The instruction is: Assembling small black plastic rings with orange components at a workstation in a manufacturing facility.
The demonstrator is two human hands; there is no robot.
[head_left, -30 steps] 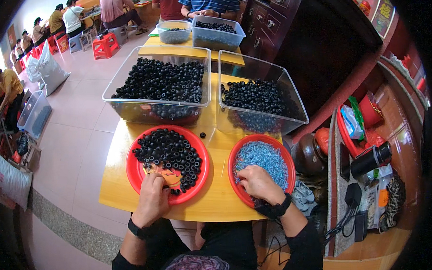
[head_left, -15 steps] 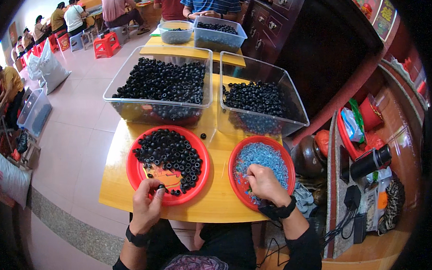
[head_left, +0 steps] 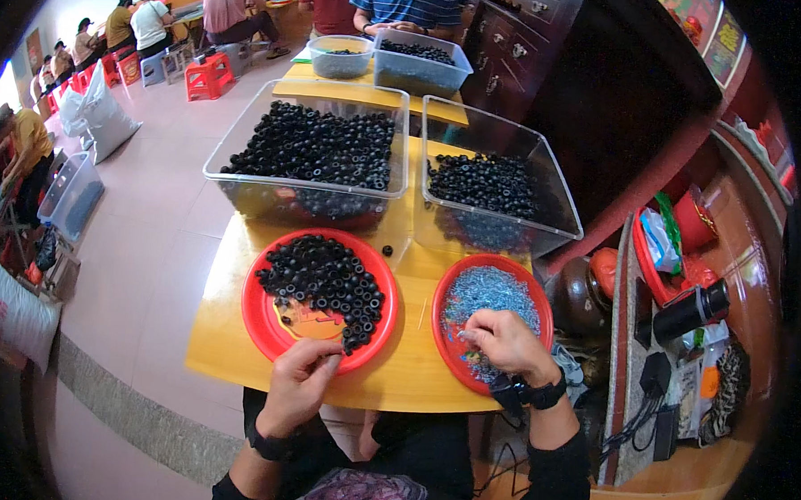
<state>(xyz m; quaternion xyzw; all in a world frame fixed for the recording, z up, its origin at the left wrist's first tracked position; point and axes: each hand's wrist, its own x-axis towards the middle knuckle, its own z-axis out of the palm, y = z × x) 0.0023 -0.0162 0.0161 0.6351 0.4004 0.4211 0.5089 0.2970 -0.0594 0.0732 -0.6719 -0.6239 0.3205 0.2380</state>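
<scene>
My left hand (head_left: 300, 381) is at the near rim of a red plate (head_left: 252, 328) of small black rings (head_left: 324, 269). Its thumb and fingers are pinched together beside the rings at the plate's near right; what they hold, if anything, is too small to make out. Over a second red plate (head_left: 548, 314), heaped with tiny clear-blue pieces (head_left: 491, 291), is my right hand (head_left: 506, 341). Its fingers are closed in a pinch low over the pieces, with a small pale glint at the fingertips that I cannot name.
Two clear bins (head_left: 214, 177) (head_left: 500, 220) of black rings stand behind the plates on the yellow table (head_left: 226, 354). One loose ring (head_left: 387, 250) and a thin stick (head_left: 423, 312) lie between the plates. Farther back are two more tubs (head_left: 423, 75) and seated people. A shelf with a black flask (head_left: 691, 314) is at right.
My left hand has moved right along the plate's near rim, and the black ring that showed at its fingertips is no longer visible. My right hand stays over the blue pieces, its fingers turned slightly.
</scene>
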